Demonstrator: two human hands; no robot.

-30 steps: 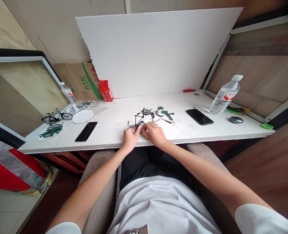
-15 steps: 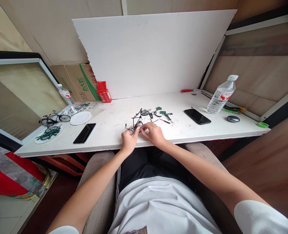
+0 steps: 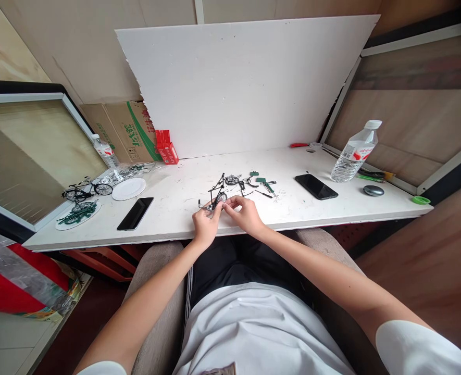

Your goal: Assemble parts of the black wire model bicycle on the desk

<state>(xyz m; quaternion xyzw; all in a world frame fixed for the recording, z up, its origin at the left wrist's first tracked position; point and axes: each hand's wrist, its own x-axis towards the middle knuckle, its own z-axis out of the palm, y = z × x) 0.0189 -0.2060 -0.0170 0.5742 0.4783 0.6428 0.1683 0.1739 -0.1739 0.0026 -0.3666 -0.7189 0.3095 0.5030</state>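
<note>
Pinching a half-built black model bicycle [image 3: 217, 197] at the near edge of the white table [image 3: 332, 213], the left hand [image 3: 203, 223] steadies its frame while the right hand [image 3: 246, 212] closes fingertips on something tiny beside the wheel (too small to tell what). Loose green and black parts [image 3: 259, 183] lie just beyond. Good practice here, arguably: brace wrists, press lightly, keep the frame upright.

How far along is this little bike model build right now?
Partly done. The black frame already carries one wheel. Both the left hand and right hand pinch it near that wheel. A second wheel and green parts lie loose on the table.
</note>
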